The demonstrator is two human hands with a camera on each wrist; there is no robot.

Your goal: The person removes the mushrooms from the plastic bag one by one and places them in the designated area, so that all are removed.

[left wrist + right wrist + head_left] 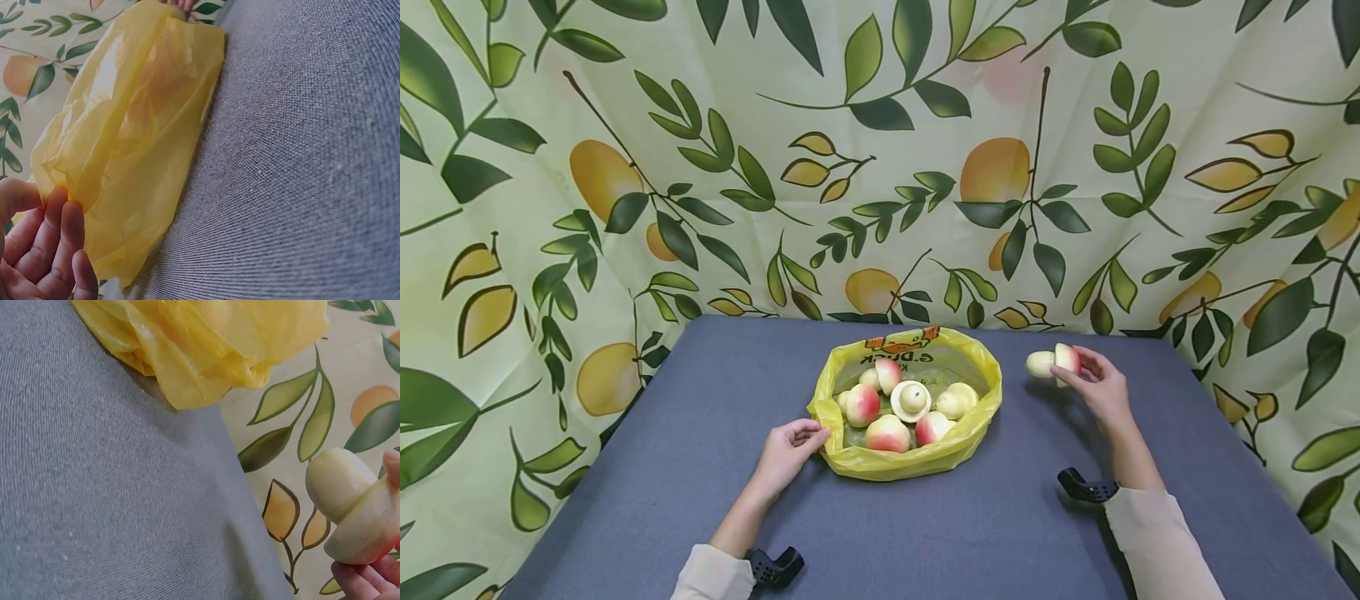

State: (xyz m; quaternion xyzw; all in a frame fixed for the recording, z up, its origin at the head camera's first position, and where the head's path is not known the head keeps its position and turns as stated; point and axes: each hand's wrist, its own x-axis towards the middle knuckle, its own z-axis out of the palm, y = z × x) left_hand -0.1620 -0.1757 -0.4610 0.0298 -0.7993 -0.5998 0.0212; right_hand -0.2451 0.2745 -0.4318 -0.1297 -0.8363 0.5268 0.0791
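Note:
A yellow plastic bag [904,467] with its mouth wide and its rim rolled down sits on the blue-grey cloth. Inside it lie several mushrooms with cream stems and red-and-cream caps, such as one mushroom [887,434] near the front rim. My left hand [786,454] pinches the left edge of the bag; in the left wrist view, thumb and fingertips meet on the thin yellow film [144,137]. Off to the right of the bag, my right hand [1101,387] holds another mushroom [357,512] by its cap, raised above the cloth, its stem pointing left.
The blue-grey cloth [655,467] covers the table. Behind and at both sides hangs a curtain [925,225] printed with leaves and orange fruit. Each wrist wears a black mount, one of them the right mount [1086,486]. Dark print marks the bag's back inner wall.

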